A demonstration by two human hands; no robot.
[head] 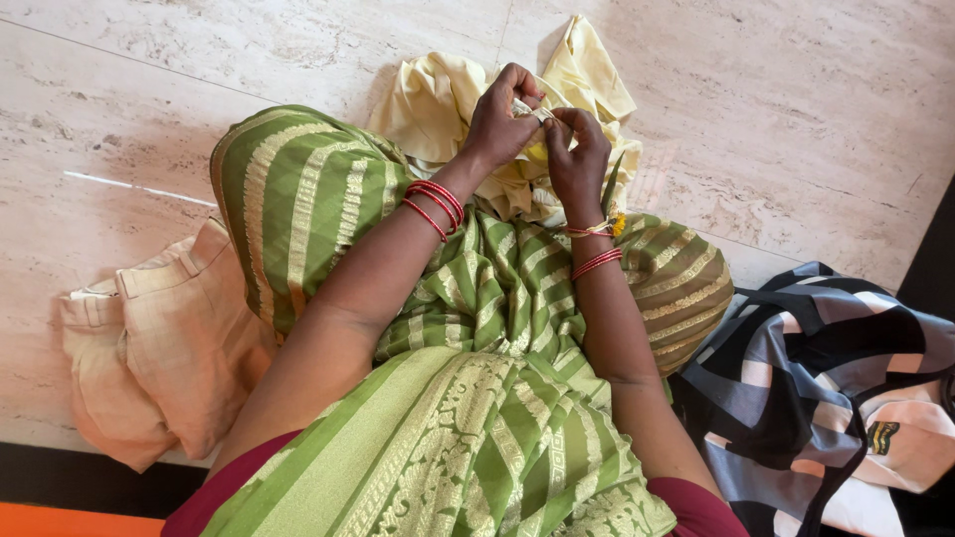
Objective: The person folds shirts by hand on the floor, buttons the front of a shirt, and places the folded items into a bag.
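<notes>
I sit on the floor in a green and gold striped sari [477, 298]. A pale yellow cloth [438, 104] lies over my lap and spills onto the floor ahead. My left hand [500, 121] and my right hand [577, 154] meet above it, fingertips pinched together on a small pale bit of the cloth or thread; what exactly sits between the fingers is too small to tell. Red bangles ring both wrists.
A folded beige garment [149, 338] lies on the marble floor [796, 109] at my left. A fabric bag with dark blue, grey and white patches [826, 388] sits at my right. A dark strip and an orange edge run along the bottom left.
</notes>
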